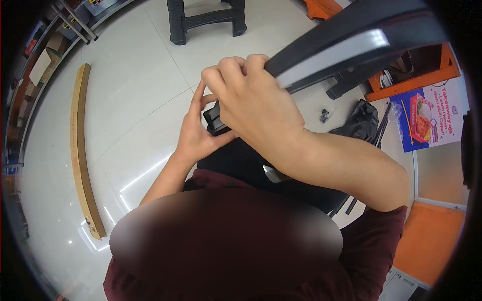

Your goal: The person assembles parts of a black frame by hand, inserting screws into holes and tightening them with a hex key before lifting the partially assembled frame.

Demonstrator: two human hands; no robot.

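Right hand (256, 108) is raised in front of the body, its fingers (236, 65) curled tight around the near end of a long black bar with a grey strip (346, 45); the bar runs up and to the right, out of frame. Left hand (198, 133) sits lower, just beside the right, thumb and forefinger pinched on a small black part (215, 123) at the bar's end; the right hand hides how the part meets the bar.

Judged step: fitting or adjusting the small part at the bar end, with the right hand steadying. The next move would call for a firm hold on the bar and fine finger work from the left, largely by feel.

Around: white tiled floor (125, 90), a long wooden plank (80, 150) lying to the left, black plastic stool legs (206, 20) ahead, a black bag (359, 120) and a small dark piece (325, 115) on the floor to the right
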